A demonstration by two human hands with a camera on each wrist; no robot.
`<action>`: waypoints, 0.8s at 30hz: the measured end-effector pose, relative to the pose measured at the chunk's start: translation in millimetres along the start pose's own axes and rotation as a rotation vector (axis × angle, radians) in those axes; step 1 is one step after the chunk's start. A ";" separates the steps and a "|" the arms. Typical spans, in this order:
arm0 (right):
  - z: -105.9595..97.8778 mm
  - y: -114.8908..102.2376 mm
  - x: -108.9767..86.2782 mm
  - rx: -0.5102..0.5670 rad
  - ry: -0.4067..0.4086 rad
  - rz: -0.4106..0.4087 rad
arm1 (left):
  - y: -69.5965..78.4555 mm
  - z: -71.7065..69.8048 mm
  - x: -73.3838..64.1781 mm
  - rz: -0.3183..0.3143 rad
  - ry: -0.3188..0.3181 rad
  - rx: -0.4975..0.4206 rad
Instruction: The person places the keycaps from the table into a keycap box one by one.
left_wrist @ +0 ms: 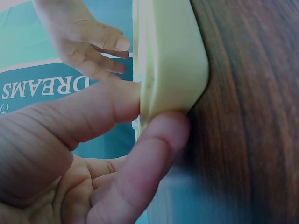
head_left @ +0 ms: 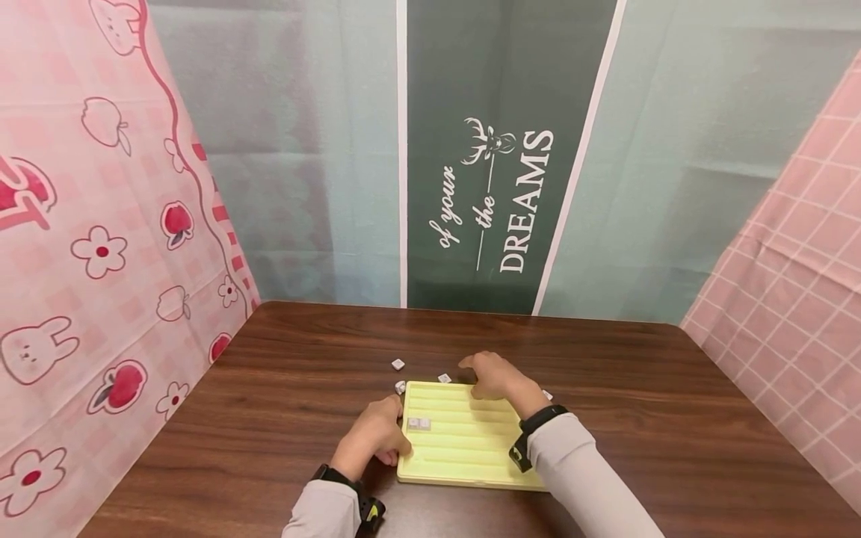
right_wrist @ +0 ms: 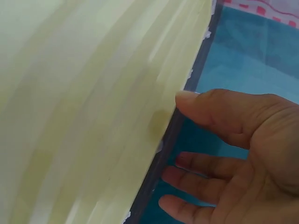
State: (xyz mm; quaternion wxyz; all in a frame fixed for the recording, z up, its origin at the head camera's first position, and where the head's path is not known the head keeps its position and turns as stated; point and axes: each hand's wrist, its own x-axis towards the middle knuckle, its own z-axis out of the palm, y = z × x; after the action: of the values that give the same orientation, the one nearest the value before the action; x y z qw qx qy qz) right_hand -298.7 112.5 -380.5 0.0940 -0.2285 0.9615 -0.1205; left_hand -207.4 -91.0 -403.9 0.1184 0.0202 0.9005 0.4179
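A pale yellow tray [head_left: 464, 448] with parallel ridged rows lies on the table. Two small white square pieces, like keycaps [head_left: 419, 424], sit side by side in one row near its left end. My left hand [head_left: 374, 432] pinches the tray's left edge; in the left wrist view the thumb is on the rim and a finger [left_wrist: 145, 172] presses the side wall. Over the far edge of the tray is my right hand [head_left: 496, 376], its fingers [right_wrist: 201, 184] loosely spread with nothing between them. Whether its thumb touches the rim I cannot tell.
Past the tray's far edge lie loose white pieces: one farther back [head_left: 398, 364], some by the far left corner [head_left: 400, 387], one near the middle [head_left: 444, 378], another right of my right hand [head_left: 548, 394]. Brown wooden table [head_left: 282, 373]; printed cloths hang around it.
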 end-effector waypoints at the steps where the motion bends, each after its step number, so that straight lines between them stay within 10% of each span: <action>1: 0.6 1.1 1.1 0.000 -0.002 0.001 | -0.1 0.1 0.3 -0.001 -0.001 -0.001; 14: 0.1 14.6 7.7 0.009 -0.099 -0.031 | -0.3 1.3 2.3 -0.018 -0.009 -0.026; 24: 0.8 17.1 8.7 0.053 0.009 -0.110 | -0.9 0.6 2.3 -0.018 -0.011 -0.041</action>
State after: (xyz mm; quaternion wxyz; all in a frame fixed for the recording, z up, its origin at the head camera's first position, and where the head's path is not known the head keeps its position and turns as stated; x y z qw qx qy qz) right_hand -313.3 123.2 -387.0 0.0892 -0.2779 0.9443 -0.1520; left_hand -209.4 -90.8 -405.4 0.1277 0.0119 0.8912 0.4351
